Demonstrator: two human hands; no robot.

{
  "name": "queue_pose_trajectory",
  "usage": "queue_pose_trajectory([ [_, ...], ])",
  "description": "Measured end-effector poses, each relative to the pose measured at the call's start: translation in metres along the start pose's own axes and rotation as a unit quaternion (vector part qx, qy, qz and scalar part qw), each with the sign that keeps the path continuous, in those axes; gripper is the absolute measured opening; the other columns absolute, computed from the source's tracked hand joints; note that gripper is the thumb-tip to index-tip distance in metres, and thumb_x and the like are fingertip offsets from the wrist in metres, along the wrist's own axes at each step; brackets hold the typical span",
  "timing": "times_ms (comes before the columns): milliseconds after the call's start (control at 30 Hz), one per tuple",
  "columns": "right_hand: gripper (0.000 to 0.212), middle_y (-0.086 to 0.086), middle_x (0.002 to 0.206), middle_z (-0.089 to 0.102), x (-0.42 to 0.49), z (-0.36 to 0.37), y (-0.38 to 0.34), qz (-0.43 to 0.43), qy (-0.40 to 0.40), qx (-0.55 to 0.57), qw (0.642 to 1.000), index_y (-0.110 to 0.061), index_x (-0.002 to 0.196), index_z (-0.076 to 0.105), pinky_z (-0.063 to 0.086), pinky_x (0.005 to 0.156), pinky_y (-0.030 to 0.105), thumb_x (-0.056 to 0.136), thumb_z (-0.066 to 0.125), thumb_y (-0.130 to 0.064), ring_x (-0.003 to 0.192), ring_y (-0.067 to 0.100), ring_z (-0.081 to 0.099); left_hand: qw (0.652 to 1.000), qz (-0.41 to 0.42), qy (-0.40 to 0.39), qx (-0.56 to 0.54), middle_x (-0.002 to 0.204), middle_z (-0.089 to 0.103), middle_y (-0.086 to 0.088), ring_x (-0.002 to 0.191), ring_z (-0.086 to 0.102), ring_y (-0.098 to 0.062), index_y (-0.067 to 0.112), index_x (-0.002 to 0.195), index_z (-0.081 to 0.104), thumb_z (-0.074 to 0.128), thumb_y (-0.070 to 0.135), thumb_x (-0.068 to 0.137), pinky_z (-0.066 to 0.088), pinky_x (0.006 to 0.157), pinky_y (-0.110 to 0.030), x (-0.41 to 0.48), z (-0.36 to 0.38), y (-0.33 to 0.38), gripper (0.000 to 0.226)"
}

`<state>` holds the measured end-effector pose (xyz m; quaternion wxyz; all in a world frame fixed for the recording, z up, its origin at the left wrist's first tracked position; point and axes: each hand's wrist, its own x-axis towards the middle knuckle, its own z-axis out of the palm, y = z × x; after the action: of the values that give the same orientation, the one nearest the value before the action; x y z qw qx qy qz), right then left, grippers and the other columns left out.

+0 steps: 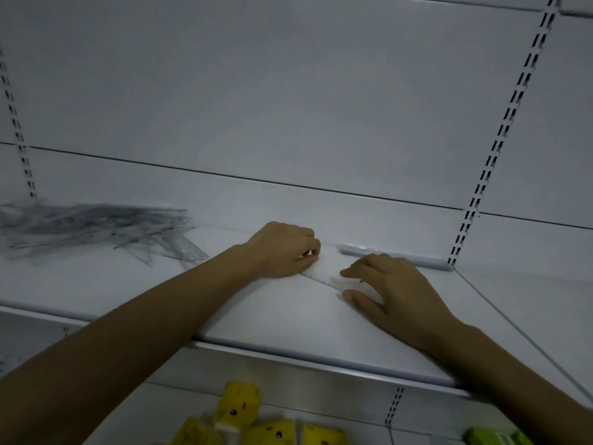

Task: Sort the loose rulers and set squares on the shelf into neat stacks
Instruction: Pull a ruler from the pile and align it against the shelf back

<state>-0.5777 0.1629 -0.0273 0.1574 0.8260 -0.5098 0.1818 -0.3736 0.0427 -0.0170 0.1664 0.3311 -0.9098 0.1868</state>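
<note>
A jumbled heap of clear plastic rulers and set squares [96,229] lies at the far left of the white shelf [288,322]. In the middle, a clear ruler [322,277] lies flat and slanted on the shelf. My left hand [282,250] pinches its far end with curled fingers. My right hand [390,290] holds the near end between fingertips and thumb. A neat stack of clear rulers [394,255] lies along the back wall, just beyond my right hand.
Slotted uprights [500,139] run up the back panel at left and right. Below the shelf's front edge, a lower shelf holds several yellow cartoon-faced boxes [239,409] and a green item [494,436] at the bottom right.
</note>
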Motion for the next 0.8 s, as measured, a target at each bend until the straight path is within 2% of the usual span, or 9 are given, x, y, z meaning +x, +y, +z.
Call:
queue_pose_trajectory([
  [167, 0.045, -0.008, 0.106, 0.067, 0.019, -0.003, -0.032, -0.017, -0.004, 0.040, 0.999, -0.026, 0.109, 0.067, 0.039, 0.081, 0.025, 0.089, 0.038, -0.054, 0.094, 0.014, 0.062, 0.997, 0.026, 0.076, 0.012, 0.098, 0.062, 0.005, 0.085, 0.057, -0.017, 0.020, 0.105, 0.063, 0.039, 0.031, 0.098, 0.037, 0.059, -0.027, -0.015, -0.029, -0.012, 0.027],
  [233, 0.048, -0.008, 0.109, 0.067, 0.037, 0.000, -0.055, -0.054, -0.008, 0.029, 0.998, -0.027, 0.111, 0.066, 0.040, 0.081, 0.028, 0.089, 0.034, -0.055, 0.094, 0.014, 0.062, 0.996, 0.029, 0.076, 0.030, 0.097, 0.063, 0.005, 0.084, 0.058, -0.017, 0.021, 0.104, 0.063, 0.040, 0.031, 0.097, 0.036, 0.057, -0.027, -0.033, -0.036, -0.026, 0.026],
  [300, 0.057, -0.007, 0.119, 0.063, 0.057, 0.006, -0.080, -0.091, -0.035, 0.012, 0.995, -0.028, 0.120, 0.061, 0.040, 0.088, 0.031, 0.087, 0.026, -0.060, 0.103, 0.014, 0.059, 0.997, 0.016, 0.065, 0.049, 0.100, 0.063, 0.006, 0.086, 0.058, -0.017, 0.022, 0.105, 0.063, 0.040, 0.033, 0.097, 0.035, 0.058, -0.026, -0.057, -0.039, -0.044, 0.026],
  [367, 0.056, -0.006, 0.129, 0.056, 0.078, 0.015, -0.105, -0.113, -0.064, 0.000, 0.992, -0.029, 0.129, 0.052, 0.036, 0.095, 0.032, 0.090, 0.027, -0.061, 0.112, 0.016, 0.053, 0.997, -0.006, 0.049, 0.058, 0.102, 0.063, 0.006, 0.089, 0.059, -0.017, 0.022, 0.105, 0.063, 0.040, 0.034, 0.097, 0.040, 0.061, -0.028, -0.085, -0.042, -0.064, 0.027],
  [433, 0.052, -0.003, 0.132, 0.052, 0.099, 0.023, -0.128, -0.116, -0.074, 0.004, 0.991, -0.028, 0.134, 0.046, 0.036, 0.097, 0.033, 0.093, 0.035, -0.057, 0.115, 0.018, 0.050, 0.997, -0.020, 0.040, 0.063, 0.101, 0.064, 0.003, 0.088, 0.059, -0.019, 0.021, 0.103, 0.065, 0.042, 0.033, 0.096, 0.045, 0.061, -0.031, -0.113, -0.046, -0.087, 0.027],
  [533, 0.058, 0.001, 0.131, 0.052, 0.135, 0.034, -0.159, -0.095, -0.098, -0.009, 0.991, -0.026, 0.138, 0.039, 0.038, 0.092, 0.034, 0.091, 0.035, -0.061, 0.113, 0.021, 0.051, 0.996, -0.061, 0.030, 0.061, 0.103, 0.063, 0.000, 0.091, 0.058, -0.020, 0.019, 0.104, 0.065, 0.040, 0.039, 0.094, 0.045, 0.063, -0.032, -0.151, -0.050, -0.127, 0.034],
  [667, 0.066, 0.005, 0.134, 0.049, 0.188, 0.051, -0.187, -0.016, -0.154, -0.008, 0.988, -0.023, 0.139, 0.036, 0.038, 0.091, 0.036, 0.089, 0.037, -0.066, 0.118, 0.025, 0.050, 0.987, -0.160, -0.026, 0.016, 0.131, 0.050, 0.000, 0.115, 0.046, -0.019, 0.025, 0.125, 0.054, 0.022, 0.072, 0.080, 0.042, 0.087, -0.034, -0.194, -0.058, -0.177, 0.073],
  [733, 0.055, 0.007, 0.129, 0.053, 0.205, 0.062, -0.197, 0.020, -0.172, 0.002, 0.985, -0.020, 0.131, 0.043, 0.039, 0.088, 0.035, 0.092, 0.038, -0.058, 0.114, 0.027, 0.051, 0.975, -0.205, -0.087, 0.012, 0.150, 0.030, -0.001, 0.133, 0.031, -0.021, 0.031, 0.139, 0.037, 0.017, 0.086, 0.068, 0.031, 0.106, -0.040, -0.216, -0.054, -0.196, 0.093],
  [800, 0.040, 0.010, 0.120, 0.057, 0.213, 0.074, -0.205, 0.033, -0.161, -0.010, 0.986, -0.014, 0.117, 0.048, 0.037, 0.080, 0.033, 0.095, 0.037, -0.046, 0.107, 0.028, 0.051, 0.959, -0.249, -0.133, -0.037, 0.154, 0.023, 0.003, 0.139, 0.025, -0.019, 0.035, 0.144, 0.027, 0.016, 0.090, 0.064, 0.023, 0.113, -0.042, -0.233, -0.043, -0.205, 0.098],
])
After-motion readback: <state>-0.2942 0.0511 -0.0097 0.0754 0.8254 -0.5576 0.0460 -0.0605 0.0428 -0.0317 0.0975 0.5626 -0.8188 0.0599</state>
